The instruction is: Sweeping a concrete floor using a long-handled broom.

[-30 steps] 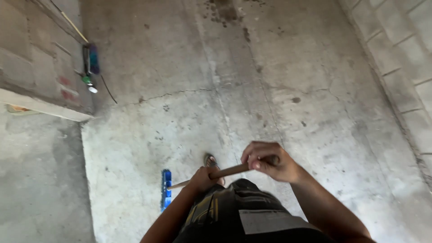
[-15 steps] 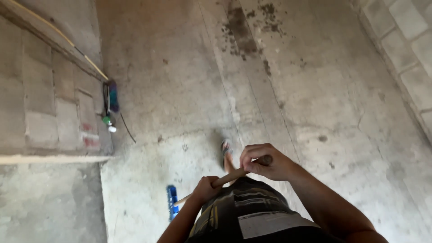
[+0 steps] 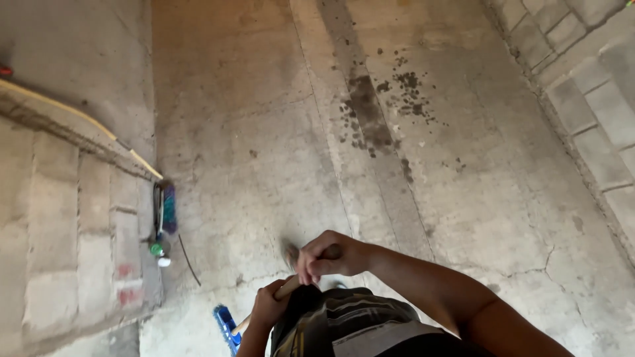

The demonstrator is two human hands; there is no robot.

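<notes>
Both hands have a closed grip on one wooden broom handle (image 3: 291, 285): the right hand (image 3: 327, 259) is wrapped over its top end at lower centre of the frame, and the left hand (image 3: 268, 306) is clamped around the shaft just below and to the left, close to the person's dark patterned clothing.

Against the pictures from a second ago, the hands sit closer together and lower in the frame, and the blue broom head (image 3: 227, 325) has slid down toward the bottom edge, left of centre. The dark splatter stains (image 3: 374, 112) on the concrete floor (image 3: 251, 119), which lay at the very top edge, now fill the upper middle. The block wall corner (image 3: 99, 218) on the left and the colourful brush (image 3: 164, 210) leaning beside it have likewise dropped toward the lower left. My reading is that the person is walking forward along the floor while sweeping, carrying the stroke with them.

The handle's long axis runs diagonally, from its top end in the right hand at lower centre down-left to the broom head near the bottom edge. So the working end points to the lower left, on or near the floor beside the person, while the free end points up-right. A blurred foot (image 3: 291, 251) shows just beyond the hands.
</notes>
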